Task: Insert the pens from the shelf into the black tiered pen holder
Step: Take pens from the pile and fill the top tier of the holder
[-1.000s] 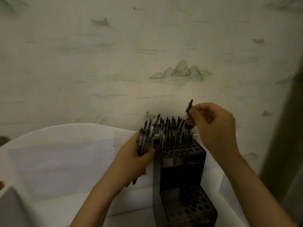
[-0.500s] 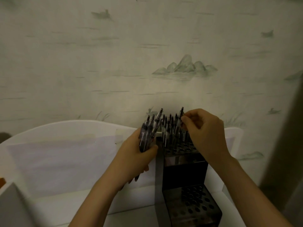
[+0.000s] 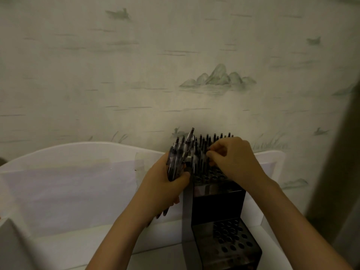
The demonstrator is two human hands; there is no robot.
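The black tiered pen holder (image 3: 218, 206) stands on the white shelf (image 3: 159, 258) against the wall. Several dark pens (image 3: 207, 142) stand upright in the back holes of its upper tier; the lower tier (image 3: 231, 239) shows only open holes. My left hand (image 3: 165, 184) grips a bundle of pens (image 3: 178, 156) just left of the upper tier, tips pointing up. My right hand (image 3: 233, 162) hovers over the upper tier with fingers curled, pinching a pen low among the standing ones; the hand hides most of that pen.
A white curved back panel (image 3: 78, 172) rises behind the shelf, with pale wallpaper (image 3: 175, 75) above it. A dark vertical edge (image 3: 339, 152) borders the right side. A grey block corner (image 3: 11, 242) sits at the lower left.
My right hand has come down from above the holder, lowering its pen in among the standing ones on the upper tier. My left hand keeps its bundle in place.
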